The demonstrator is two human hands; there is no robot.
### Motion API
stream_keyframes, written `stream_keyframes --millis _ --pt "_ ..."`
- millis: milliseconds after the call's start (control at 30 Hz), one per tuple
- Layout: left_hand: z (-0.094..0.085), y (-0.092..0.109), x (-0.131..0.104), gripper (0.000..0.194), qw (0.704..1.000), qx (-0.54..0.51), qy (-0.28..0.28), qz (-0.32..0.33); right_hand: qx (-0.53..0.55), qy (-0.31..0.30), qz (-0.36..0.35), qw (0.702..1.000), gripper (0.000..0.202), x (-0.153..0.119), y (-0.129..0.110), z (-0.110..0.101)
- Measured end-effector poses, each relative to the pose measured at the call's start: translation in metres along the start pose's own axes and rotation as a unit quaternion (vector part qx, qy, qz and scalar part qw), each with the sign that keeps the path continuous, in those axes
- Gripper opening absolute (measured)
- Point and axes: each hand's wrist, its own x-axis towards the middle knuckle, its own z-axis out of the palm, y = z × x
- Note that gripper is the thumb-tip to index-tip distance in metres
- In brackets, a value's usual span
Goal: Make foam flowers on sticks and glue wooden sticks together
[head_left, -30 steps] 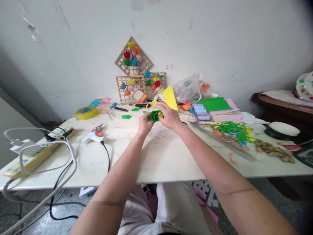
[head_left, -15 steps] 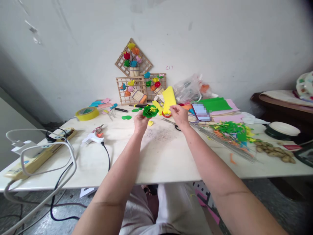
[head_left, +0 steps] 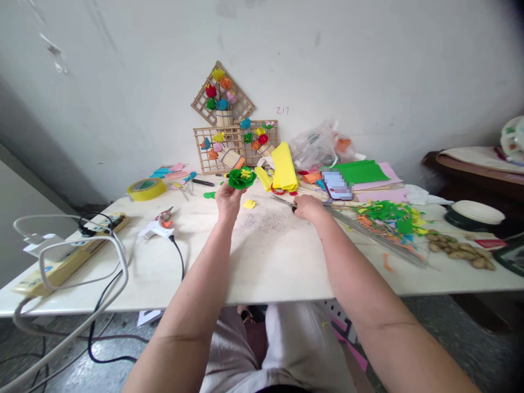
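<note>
My left hand is closed around the underside of a green paper flower with a yellow fringed centre, held up above the table. Over the black handle of a pair of scissors, my right hand has its fingers curled. The blades lie on the table and point left; most of the handle is hidden by the hand. A small yellow paper piece lies between my hands. Folded yellow crepe paper stands behind them, near a second, red-handled tool.
A white glue gun, yellow tape roll and corded power strip occupy the left. Wire stems, paper scraps and a phone are at right. Lattice frames with flowers lean on the wall.
My right hand has dropped from beside the yellow crepe paper to the scissors' handle. My left hand has moved slightly left and up with the green flower.
</note>
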Motion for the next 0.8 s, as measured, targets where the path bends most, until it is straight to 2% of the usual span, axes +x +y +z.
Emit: stream_keyframes --millis 133,300,400,467,500,567,633,700,767,800 --pt "0.0 0.001 -0.001 0.027 1.0 0.002 -0.005 -0.009 -0.032 0.019 -0.011 0.999 0.038 0.001 -0.004 0.003" --pt "-0.003 0.0 -0.002 0.027 1.0 0.008 -0.008 -0.006 -0.015 0.014 -0.022 1.0 0.034 0.003 0.002 -0.001" --pt "-0.004 -0.003 -0.001 0.026 1.0 0.005 -0.003 -0.008 0.066 0.012 -0.031 0.997 0.036 0.003 0.009 -0.001" --pt "-0.005 -0.005 0.0 0.025 1.0 0.004 -0.003 -0.011 0.184 -0.015 -0.026 0.982 0.043 0.002 0.013 -0.001" --pt "-0.006 -0.006 0.0 0.025 1.0 0.005 -0.003 -0.011 0.259 -0.032 -0.029 0.965 0.047 0.001 0.014 -0.002" --pt "-0.008 -0.009 0.001 0.023 1.0 0.015 0.0 -0.006 0.413 -0.055 -0.045 0.908 0.048 -0.002 0.013 -0.005" --pt "-0.01 -0.012 0.003 0.022 0.999 0.04 0.009 0.002 0.535 -0.051 -0.072 0.84 0.04 -0.006 0.012 -0.009" --pt "-0.013 -0.015 0.004 0.021 0.997 0.069 0.017 0.01 0.613 -0.027 -0.094 0.784 0.025 -0.009 0.01 -0.015" --pt "-0.014 -0.017 0.004 0.02 0.997 0.08 0.017 0.014 0.651 -0.009 -0.111 0.751 0.034 -0.013 0.01 -0.021" --pt "-0.014 -0.017 0.004 0.02 0.997 0.078 0.016 0.014 0.655 -0.003 -0.12 0.746 0.042 -0.016 0.011 -0.023"
